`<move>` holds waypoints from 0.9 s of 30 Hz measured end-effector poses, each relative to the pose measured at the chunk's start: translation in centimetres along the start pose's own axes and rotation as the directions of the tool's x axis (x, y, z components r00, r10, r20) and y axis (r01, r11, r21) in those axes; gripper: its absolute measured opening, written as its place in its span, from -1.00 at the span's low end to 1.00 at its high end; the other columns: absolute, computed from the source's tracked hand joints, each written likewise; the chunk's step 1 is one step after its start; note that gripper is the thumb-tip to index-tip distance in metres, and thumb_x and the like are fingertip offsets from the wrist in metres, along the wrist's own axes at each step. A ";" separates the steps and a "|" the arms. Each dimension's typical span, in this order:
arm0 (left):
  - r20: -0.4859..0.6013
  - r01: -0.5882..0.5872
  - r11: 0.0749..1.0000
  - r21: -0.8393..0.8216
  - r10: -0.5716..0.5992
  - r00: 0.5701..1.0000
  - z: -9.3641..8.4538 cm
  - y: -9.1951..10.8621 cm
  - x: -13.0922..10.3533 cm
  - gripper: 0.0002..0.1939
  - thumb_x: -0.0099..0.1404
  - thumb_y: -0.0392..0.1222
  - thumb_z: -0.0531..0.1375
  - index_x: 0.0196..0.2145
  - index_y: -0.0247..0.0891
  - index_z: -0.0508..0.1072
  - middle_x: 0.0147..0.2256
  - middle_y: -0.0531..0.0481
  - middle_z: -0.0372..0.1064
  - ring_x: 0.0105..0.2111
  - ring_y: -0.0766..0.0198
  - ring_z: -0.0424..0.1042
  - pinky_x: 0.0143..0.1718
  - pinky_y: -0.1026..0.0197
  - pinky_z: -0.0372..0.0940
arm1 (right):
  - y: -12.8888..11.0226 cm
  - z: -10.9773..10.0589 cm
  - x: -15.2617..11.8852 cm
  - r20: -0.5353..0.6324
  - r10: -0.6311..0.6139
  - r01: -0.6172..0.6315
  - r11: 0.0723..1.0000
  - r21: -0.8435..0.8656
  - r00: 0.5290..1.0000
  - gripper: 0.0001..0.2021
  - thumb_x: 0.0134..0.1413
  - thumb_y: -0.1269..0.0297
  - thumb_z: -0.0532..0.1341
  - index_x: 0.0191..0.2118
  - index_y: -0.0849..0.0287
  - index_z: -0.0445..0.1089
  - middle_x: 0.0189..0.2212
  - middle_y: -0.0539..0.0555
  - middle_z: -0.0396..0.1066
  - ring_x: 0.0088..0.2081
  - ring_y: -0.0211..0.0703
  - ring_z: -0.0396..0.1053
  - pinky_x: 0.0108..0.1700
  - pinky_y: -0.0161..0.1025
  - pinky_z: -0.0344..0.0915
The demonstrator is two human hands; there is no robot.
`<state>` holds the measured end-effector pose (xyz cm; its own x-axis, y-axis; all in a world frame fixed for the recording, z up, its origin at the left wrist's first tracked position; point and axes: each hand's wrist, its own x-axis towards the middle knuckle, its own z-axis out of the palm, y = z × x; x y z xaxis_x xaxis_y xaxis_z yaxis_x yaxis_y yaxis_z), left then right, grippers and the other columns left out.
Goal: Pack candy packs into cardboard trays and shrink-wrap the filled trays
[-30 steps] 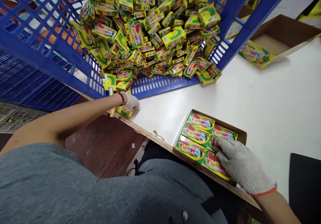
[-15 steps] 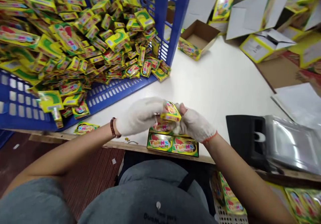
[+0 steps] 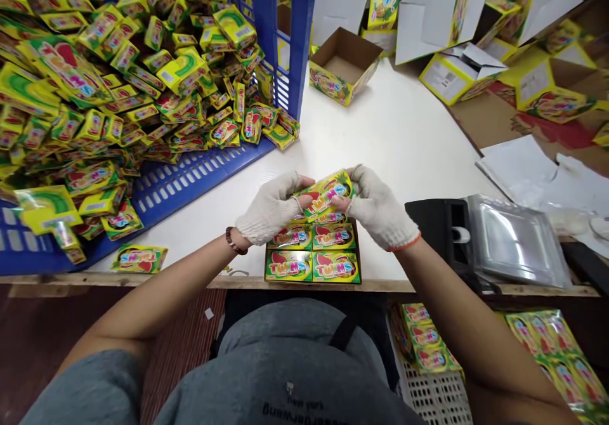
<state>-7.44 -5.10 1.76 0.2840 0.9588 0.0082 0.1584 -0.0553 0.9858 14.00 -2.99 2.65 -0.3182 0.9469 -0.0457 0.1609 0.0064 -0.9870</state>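
Note:
Both my hands wear white knit gloves with the fingertips bare. Between them is a small yellow-green candy box (image 3: pixel 324 198) printed TWINS, tilted above the table. My left hand (image 3: pixel 275 208) grips its left end, and my right hand (image 3: pixel 375 206) pinches its right end. Just below, a display tray (image 3: pixel 360 266) at the table's front edge holds several like boxes in rows, face up. The held box and my hands cover the tray's far part. One loose candy box (image 3: pixel 139 259) lies on the table to the left of my left forearm.
A blue plastic crate (image 3: pixel 216 174) heaped with candy boxes lies on the left. An open empty carton (image 3: pixel 343 70) stands behind, with more cartons (image 3: pixel 461 73) at the back right. A black dispenser (image 3: pixel 440 231) and clear plastic sheets (image 3: pixel 516 244) sit at right. Below is a white basket (image 3: pixel 431 390).
The candy box has turned from tilted on edge to face up, with both hands now spread to its two ends. My view has shifted, so the crate sits further left.

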 end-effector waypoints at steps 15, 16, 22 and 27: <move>-0.127 -0.094 0.687 0.721 0.265 0.956 -6.5 -3.5 -4.4 -0.78 0.35 -0.12 0.18 -0.08 -0.22 0.46 -0.07 -0.12 0.47 -0.01 0.11 0.42 0.05 -0.01 0.36 | 4.7 -1.9 1.1 0.241 -0.102 0.261 0.453 -0.853 0.965 -0.75 0.20 0.35 0.07 -0.17 0.13 0.51 -0.25 0.11 0.50 -0.21 -0.07 0.36 -0.12 -0.20 0.19; -0.166 -0.036 0.664 0.747 0.238 0.957 -8.1 -3.6 -5.9 -0.78 0.36 -0.09 0.18 -0.10 -0.20 0.46 -0.09 -0.09 0.47 -0.06 0.12 0.44 -0.01 0.02 0.38 | 4.6 -2.2 1.3 0.253 -0.097 0.268 0.470 -0.841 0.963 -0.75 0.20 0.35 0.07 -0.17 0.14 0.50 -0.24 0.12 0.50 -0.21 -0.08 0.36 -0.13 -0.21 0.19; -0.317 0.152 0.614 0.775 0.168 0.933 -12.7 -3.9 -12.0 -0.82 0.36 -0.03 0.18 -0.13 -0.09 0.45 -0.18 0.13 0.46 -0.22 0.20 0.44 -0.19 0.16 0.40 | 3.1 -2.3 2.2 0.319 0.024 0.289 0.367 -0.884 0.947 -0.75 0.18 0.40 0.07 -0.18 0.18 0.50 -0.23 0.16 0.51 -0.22 -0.07 0.37 -0.17 -0.22 0.15; -0.130 -0.056 0.626 0.778 0.247 0.960 -7.6 -3.2 -9.6 -0.78 0.42 -0.10 0.10 -0.08 -0.21 0.46 -0.04 -0.08 0.47 -0.04 0.13 0.45 0.00 0.04 0.40 | 2.0 -1.9 2.3 0.310 0.084 0.274 0.292 -0.916 0.947 -0.74 0.18 0.42 0.07 -0.12 0.20 0.48 -0.18 0.19 0.52 -0.20 -0.07 0.36 -0.21 -0.23 0.13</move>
<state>-17.85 -12.05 -0.20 0.1889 0.9431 0.2735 0.8192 -0.3050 0.4858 15.41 -0.21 0.84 -0.5771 0.7978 -0.1742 0.8161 0.5555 -0.1594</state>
